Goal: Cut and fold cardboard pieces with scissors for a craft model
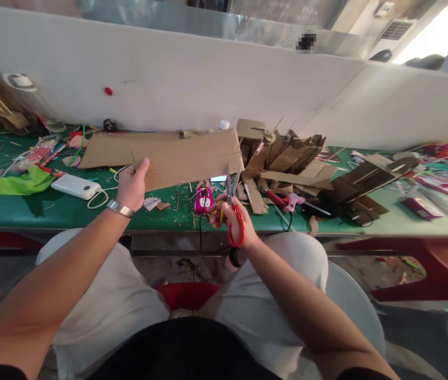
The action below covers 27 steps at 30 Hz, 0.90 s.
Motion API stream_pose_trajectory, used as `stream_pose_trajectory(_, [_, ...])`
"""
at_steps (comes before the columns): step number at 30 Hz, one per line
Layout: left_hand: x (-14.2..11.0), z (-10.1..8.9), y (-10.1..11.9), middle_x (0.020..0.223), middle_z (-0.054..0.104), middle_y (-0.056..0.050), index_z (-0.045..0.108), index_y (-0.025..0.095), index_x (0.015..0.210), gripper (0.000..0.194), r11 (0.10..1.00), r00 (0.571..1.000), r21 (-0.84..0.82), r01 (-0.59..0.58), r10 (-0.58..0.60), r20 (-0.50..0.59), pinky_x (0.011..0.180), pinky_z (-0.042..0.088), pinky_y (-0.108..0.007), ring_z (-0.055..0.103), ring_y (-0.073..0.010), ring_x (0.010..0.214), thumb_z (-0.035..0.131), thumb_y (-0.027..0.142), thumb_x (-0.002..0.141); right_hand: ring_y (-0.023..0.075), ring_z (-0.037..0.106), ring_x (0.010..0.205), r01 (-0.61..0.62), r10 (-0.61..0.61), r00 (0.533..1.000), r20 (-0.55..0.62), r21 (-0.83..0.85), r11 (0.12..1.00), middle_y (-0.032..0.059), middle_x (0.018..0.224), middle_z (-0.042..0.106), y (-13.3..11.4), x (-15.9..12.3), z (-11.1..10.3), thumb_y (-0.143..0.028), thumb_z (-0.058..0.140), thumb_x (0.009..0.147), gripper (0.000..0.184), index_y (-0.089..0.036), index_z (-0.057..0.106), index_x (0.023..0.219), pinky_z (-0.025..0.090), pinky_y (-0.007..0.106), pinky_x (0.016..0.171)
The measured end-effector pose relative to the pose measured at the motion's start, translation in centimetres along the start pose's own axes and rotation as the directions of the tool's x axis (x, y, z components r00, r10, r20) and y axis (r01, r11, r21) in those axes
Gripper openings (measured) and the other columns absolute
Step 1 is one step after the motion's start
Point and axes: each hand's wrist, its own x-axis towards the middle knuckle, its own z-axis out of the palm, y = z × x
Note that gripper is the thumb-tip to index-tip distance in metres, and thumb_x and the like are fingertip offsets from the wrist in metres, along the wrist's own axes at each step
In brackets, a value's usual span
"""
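Observation:
A long, flat piece of brown cardboard [192, 155] is raised a little over the green table. My left hand [132, 186] grips its lower edge, thumb on top and the other fingers hidden behind. In my right hand [240, 219] is a pair of scissors [236, 224] with red and yellow handles. The blades point away from me and stand slightly apart, near the cardboard's right end. Whether they touch the cardboard I cannot tell. Just left of my right hand lies a pink item with a white face pattern [205, 200].
Cut cardboard pieces [287, 153] are heaped to the right, with a pink glue gun [293, 201] in front. A white power bank [75, 187] with a cable and a lime-green cloth or bag [26, 182] lie left. A white partition [208, 79] stands behind the green table [160, 219].

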Motion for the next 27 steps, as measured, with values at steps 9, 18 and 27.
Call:
stream_pose_trajectory(9, [0.3,-1.0,-1.1,0.102,0.075,-0.007,0.055,0.023,0.140,0.062,0.943,0.973,0.246,-0.224,0.201,0.117,0.084,0.062,-0.040,0.074,-0.0228,0.087,0.080,0.039,0.086,0.0315,0.082,0.095,-0.056,0.040,0.997,0.062,0.299,0.952,0.0085,0.101,0.083,-0.9,0.3,0.2,-0.085,0.063,0.087,0.061,-0.028,0.054,0.108,0.065,0.042,0.068])
stream_pose_trajectory(18, [-4.9,0.9,0.7,0.104,0.081,-0.008,0.079,0.020,0.102,0.027,0.739,0.839,0.458,-0.493,0.264,0.477,0.090,0.061,-0.043,0.074,-0.0246,0.094,0.053,0.024,0.101,0.0286,0.078,0.092,-0.046,0.016,0.993,0.120,0.249,0.967,0.0103,0.107,0.082,-2.4,0.3,0.5,-0.087,0.067,0.082,0.066,-0.030,0.049,0.112,0.043,0.025,0.045])
stream_pose_trajectory(27, [-10.7,2.4,0.9,0.133,0.069,-0.016,0.068,0.023,0.135,0.048,0.903,0.820,0.244,-0.354,0.174,0.546,0.098,0.063,-0.047,0.071,-0.0328,0.122,0.075,0.052,0.097,0.0289,0.077,0.085,0.043,-0.092,0.967,0.238,0.204,0.978,0.0110,0.099,0.080,-3.4,-0.7,1.9,-0.103,0.049,0.078,0.084,-0.029,0.055,0.116,0.050,0.027,0.043])
